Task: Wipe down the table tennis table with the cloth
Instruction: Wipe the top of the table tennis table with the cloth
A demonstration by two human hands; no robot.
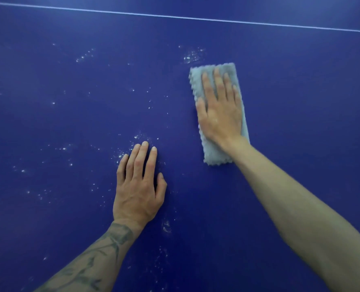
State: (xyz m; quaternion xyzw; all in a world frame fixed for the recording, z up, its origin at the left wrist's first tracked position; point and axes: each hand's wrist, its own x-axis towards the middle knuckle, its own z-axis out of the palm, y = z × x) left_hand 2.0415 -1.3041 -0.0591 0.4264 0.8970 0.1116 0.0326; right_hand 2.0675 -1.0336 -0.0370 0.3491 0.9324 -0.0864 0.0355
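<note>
The dark blue table tennis table (301, 85) fills the whole view. A folded light grey cloth (213, 153) lies flat on it right of centre, its long side running away from me. My right hand (220, 110) presses flat on the cloth with straight fingers pointing toward the far edge. My left hand (139, 186) rests flat on the bare table surface lower left of the cloth, fingers straight and close together. White specks of dust (190, 56) sit just beyond the cloth's far end, and more specks (130, 148) lie around my left fingertips.
A thin white line (174, 16) crosses the table near the top of the view. Scattered white specks dot the left half of the surface and a patch (166, 226) near my left wrist.
</note>
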